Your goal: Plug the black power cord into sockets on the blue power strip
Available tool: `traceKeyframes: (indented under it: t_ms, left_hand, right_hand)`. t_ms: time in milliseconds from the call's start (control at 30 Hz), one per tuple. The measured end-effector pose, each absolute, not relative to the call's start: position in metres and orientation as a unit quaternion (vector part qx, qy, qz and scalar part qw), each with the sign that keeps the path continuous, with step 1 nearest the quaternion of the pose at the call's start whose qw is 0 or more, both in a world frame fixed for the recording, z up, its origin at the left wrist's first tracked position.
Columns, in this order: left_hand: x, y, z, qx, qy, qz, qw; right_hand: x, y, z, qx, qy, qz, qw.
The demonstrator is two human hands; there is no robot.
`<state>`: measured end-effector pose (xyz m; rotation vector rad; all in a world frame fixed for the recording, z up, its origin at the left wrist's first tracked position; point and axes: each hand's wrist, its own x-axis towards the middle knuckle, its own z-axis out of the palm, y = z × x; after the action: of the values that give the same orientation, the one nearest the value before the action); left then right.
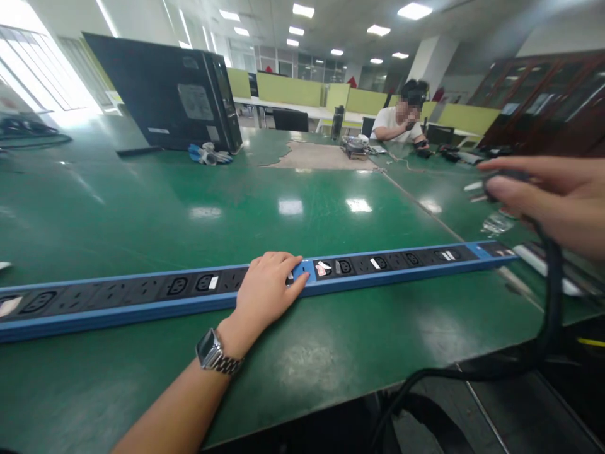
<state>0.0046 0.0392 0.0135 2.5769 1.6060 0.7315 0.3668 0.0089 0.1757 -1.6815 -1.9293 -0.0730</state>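
A long blue power strip (378, 277) with black socket modules lies across the green table. My left hand (267, 280), a watch on its wrist, is draped over the strip near its middle, thumb and fingers gripping its two sides. Up at the right edge, my right hand (558, 195) pinches a black power plug (513, 176) between thumb and fingers. Its metal prongs point left, above the table and apart from the strip. The plug's thick black cable (554, 290) hangs down from the hand and curves toward the lower middle. Motion blurs the right hand slightly.
A black computer case (170, 94) stands at the back left, with blue-grey gloves (210, 153) at its foot. A dark bottle (337, 123) and a small device (355, 148) stand farther back. Across the table sits a person (401, 116). Crumpled clear plastic (497, 223) lies at right.
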Motion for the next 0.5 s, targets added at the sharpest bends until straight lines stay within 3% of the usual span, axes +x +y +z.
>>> traceKeyframes:
  t_ms: [33,133,300,500]
  left_hand:
    - [0.004,0.039,0.013,0.825,0.513,0.236,0.008]
    - [0.005,0.038,0.012,0.824,0.513,0.24,0.003]
    - [0.008,0.036,0.013,0.822,0.512,0.25,0.001]
    - [0.0,0.042,0.009,0.823,0.504,0.26,0.005]
  right_hand:
    - [0.383,0.013,0.168,-0.662,-0.71,-0.062,0.231]
    - [0.413,0.032,0.116,-0.704,-0.699,0.005,0.124]
    - [0.424,0.055,0.043,-0.701,-0.699,0.046,0.134]
    - [0.426,0.059,0.054,-0.71,-0.7,-0.011,0.076]
